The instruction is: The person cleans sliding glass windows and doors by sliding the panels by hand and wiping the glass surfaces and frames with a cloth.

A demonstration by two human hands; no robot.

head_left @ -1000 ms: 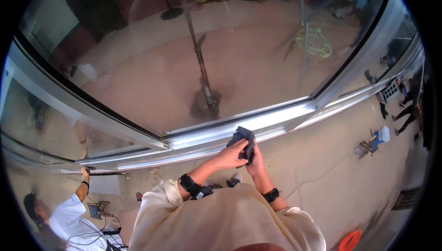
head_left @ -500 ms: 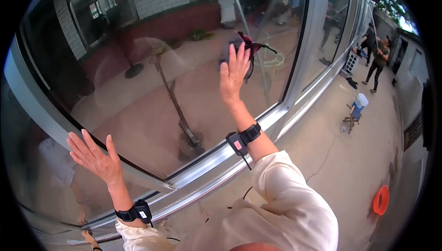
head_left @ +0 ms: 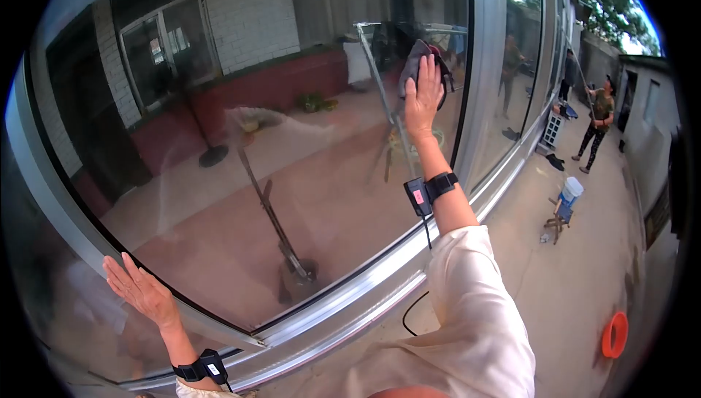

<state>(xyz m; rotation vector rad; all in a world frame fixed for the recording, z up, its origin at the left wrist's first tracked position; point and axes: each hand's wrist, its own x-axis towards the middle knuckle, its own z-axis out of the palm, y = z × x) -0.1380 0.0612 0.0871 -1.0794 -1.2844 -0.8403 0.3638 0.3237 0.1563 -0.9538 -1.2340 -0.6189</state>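
My right hand (head_left: 423, 98) is raised to the upper right of a large window pane (head_left: 350, 186), holding a dark grey and maroon cloth (head_left: 411, 62) flat against the glass. The fingers lie straight over the cloth and hide part of it. Lower left, my left hand (head_left: 146, 294) is open and empty, its fingers stretched out beside the silver metal window frame (head_left: 91, 230). It seems to rest on or near the frame; contact is hard to make out. Black straps with small boxes circle both wrists.
A silver sill (head_left: 350, 281) runs below the pane. Along the paved yard to the right are an orange basin (head_left: 615, 334), a small stool (head_left: 561, 214) with a white-and-blue bucket (head_left: 570, 190), and a person (head_left: 599, 117) holding a long pole. Another person stands farther back.
My right hand has slid the cloth to the right along the glass, near the pane's right edge. My left hand shows lower in the view, and the view itself has shifted.
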